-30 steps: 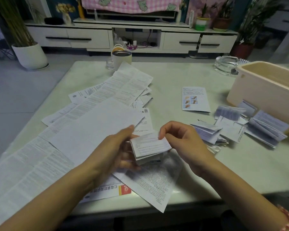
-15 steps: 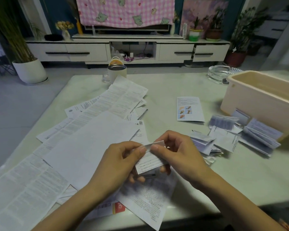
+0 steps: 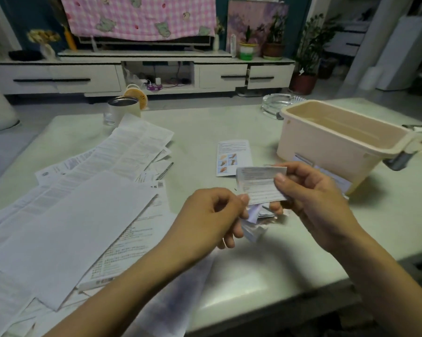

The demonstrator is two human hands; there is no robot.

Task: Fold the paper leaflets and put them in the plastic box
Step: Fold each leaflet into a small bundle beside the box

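My right hand (image 3: pixel 312 198) pinches a small folded leaflet (image 3: pixel 259 184) by its right edge, held up above the table. My left hand (image 3: pixel 212 215) is just left of it, fingers curled, its thumb tip touching the leaflet's lower left corner. Behind my hands lie several folded leaflets (image 3: pixel 258 220), mostly hidden. The beige plastic box (image 3: pixel 331 147) stands at the right with its top open; nothing shows in the part of its inside that I see. Many unfolded leaflets (image 3: pixel 78 205) cover the left half of the table.
One leaflet with coloured pictures (image 3: pixel 231 158) lies flat in the middle of the table. A white cup (image 3: pixel 122 110) and a small fan stand at the far edge. A glass ashtray (image 3: pixel 276 105) sits behind the box. The table's front edge is close to my forearms.
The folded leaflet has risen and moved right, toward the box, carried by my right hand. My left hand has loosened from it. The camera has tilted up.
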